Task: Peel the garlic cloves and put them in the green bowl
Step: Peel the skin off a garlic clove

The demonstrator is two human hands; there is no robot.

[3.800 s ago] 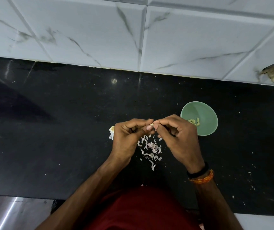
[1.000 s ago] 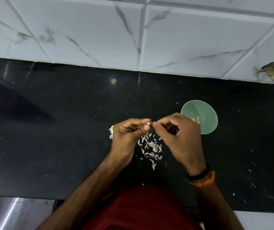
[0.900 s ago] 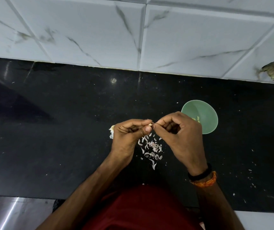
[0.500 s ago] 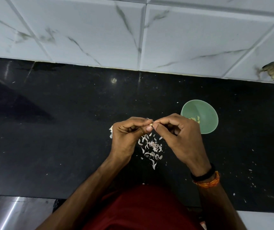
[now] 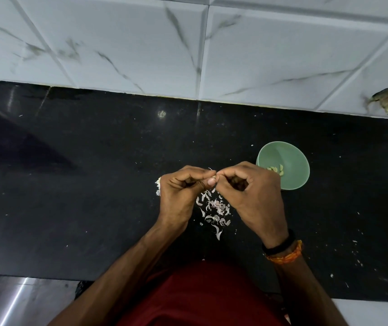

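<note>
My left hand point(image 5: 180, 195) and my right hand point(image 5: 251, 194) meet fingertip to fingertip over the black counter point(image 5: 82, 184). Between them they pinch a small garlic cloves piece point(image 5: 213, 177), mostly hidden by the fingers, with a wisp of skin sticking up. A pile of peeled skins point(image 5: 214, 209) lies on the counter right under the hands. Just right of my right hand stands the green bowl point(image 5: 291, 158), with several peeled cloves point(image 5: 276, 170) inside. A bit of white garlic point(image 5: 158, 185) peeks out from behind my left hand.
A white marble-tiled wall point(image 5: 188, 48) runs along the back of the counter. A brownish scrap point(image 5: 386, 101) is stuck on the wall at the far right. Small skin crumbs point(image 5: 357, 255) dot the counter at the right. My red shirt point(image 5: 200, 297) fills the bottom.
Both hands stay together pinching the clove, with only slight finger shifts; my right hand has tilted a little, uncovering more of the cloves in the bowl.
</note>
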